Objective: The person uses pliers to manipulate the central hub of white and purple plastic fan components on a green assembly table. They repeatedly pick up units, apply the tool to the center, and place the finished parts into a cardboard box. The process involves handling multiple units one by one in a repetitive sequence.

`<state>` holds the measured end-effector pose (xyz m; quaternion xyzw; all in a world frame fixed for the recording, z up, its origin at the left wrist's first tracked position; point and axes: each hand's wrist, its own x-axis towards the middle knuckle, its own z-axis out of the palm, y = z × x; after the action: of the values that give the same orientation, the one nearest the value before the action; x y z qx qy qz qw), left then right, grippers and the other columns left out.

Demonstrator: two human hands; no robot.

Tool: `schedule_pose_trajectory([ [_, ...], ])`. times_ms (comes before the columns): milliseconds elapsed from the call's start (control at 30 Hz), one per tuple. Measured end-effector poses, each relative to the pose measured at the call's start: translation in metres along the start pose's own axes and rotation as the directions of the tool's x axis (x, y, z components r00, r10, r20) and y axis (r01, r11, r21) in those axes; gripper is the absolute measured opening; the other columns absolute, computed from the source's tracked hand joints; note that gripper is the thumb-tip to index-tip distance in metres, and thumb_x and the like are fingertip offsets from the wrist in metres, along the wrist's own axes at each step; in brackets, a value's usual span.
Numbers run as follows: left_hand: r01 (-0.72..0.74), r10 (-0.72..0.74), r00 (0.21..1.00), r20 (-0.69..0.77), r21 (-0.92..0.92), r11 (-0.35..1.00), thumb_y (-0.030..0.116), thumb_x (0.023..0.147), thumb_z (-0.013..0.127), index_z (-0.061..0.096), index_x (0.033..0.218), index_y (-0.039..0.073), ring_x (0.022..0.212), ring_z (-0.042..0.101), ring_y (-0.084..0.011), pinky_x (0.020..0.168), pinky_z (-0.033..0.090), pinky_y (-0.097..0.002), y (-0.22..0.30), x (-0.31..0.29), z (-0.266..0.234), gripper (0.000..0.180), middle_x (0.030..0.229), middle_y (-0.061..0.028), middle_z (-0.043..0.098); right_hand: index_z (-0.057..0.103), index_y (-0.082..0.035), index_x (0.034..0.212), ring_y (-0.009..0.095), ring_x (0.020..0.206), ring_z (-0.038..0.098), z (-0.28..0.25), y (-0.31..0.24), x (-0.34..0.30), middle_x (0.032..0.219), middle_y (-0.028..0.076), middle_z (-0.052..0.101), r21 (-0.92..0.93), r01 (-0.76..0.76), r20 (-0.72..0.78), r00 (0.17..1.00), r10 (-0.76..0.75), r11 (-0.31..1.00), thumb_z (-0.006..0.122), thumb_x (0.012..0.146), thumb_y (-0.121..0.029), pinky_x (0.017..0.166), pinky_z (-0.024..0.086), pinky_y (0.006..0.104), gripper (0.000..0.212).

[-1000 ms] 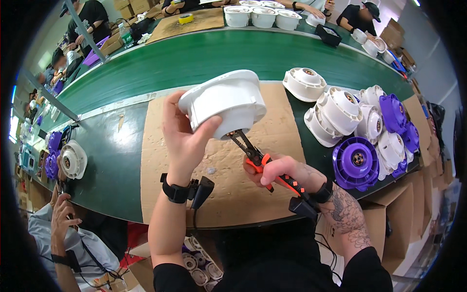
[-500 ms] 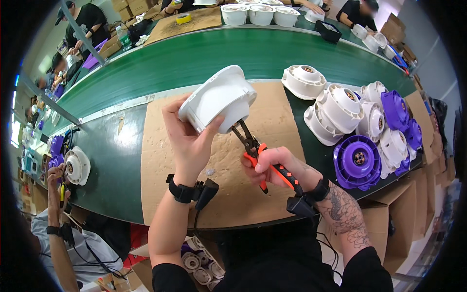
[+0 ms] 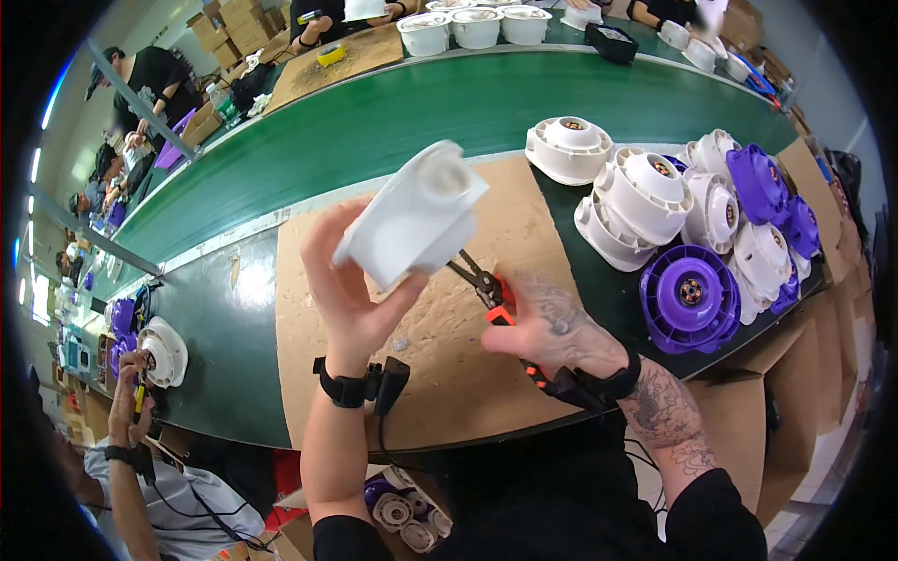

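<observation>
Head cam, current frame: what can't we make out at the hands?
- White housing: fine surface detail, blurred in head view.
- Left hand: ends of the fingers, behind the housing in head view.
- Pliers: handles partly covered by right hand, head view.
- Pliers' tips: contact with housing, too small, head view.

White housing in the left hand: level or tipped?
Tipped: the left hand holds the white housing at a slant, its broad side running from lower left to upper right.

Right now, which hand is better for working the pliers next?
Probably the right hand: it holds the orange-and-black pliers, whose tips point toward the white housing. The left hand is busy holding that housing.
</observation>
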<state>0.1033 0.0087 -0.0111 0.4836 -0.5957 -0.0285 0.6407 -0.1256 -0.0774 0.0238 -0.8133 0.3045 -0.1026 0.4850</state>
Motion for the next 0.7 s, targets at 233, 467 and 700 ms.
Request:
schedule_pose_trajectory([
  [233,0.194,-0.208,0.974,-0.090,-0.152,0.969,0.003,0.080,0.085,0.044,0.140,0.002,0.134,0.050,-0.0274,0.109,0.046,-0.0436,-0.004,-0.015,0.019,0.073,0.141,-0.0166,0.050,0.054,0.000,0.094,0.025,0.078,0.059,-0.002,0.028,0.006,0.085,0.008,0.059,0.282,-0.113,0.203,0.978,0.056,0.953,0.071,0.075,-0.029,0.075,0.047,0.0377,0.039],
  [467,0.079,-0.070,0.995,-0.065,0.149,0.986,0.019,0.081,0.085,0.040,0.145,-0.001,0.133,0.049,-0.0294,0.111,0.042,-0.0443,-0.013,-0.010,0.004,0.081,0.143,-0.0179,0.047,0.054,-0.010,0.076,0.012,0.060,0.047,0.015,0.033,0.005,0.068,-0.002,0.044,0.505,-0.230,0.296,0.952,0.083,0.832,0.067,0.077,-0.038,0.053,0.032,0.0325,0.032],
  [700,-0.138,0.250,0.963,-0.100,0.616,0.775,0.039,0.092,0.074,0.046,0.140,-0.006,0.101,0.067,-0.0282,0.082,0.055,-0.0378,0.000,0.004,0.017,0.072,0.117,-0.0209,0.065,0.057,-0.002,0.084,0.020,0.065,0.053,0.017,0.023,0.001,0.071,0.006,0.053,0.493,-0.183,0.313,0.949,0.022,0.851,0.071,0.073,-0.042,0.059,0.041,0.0364,0.043],
])
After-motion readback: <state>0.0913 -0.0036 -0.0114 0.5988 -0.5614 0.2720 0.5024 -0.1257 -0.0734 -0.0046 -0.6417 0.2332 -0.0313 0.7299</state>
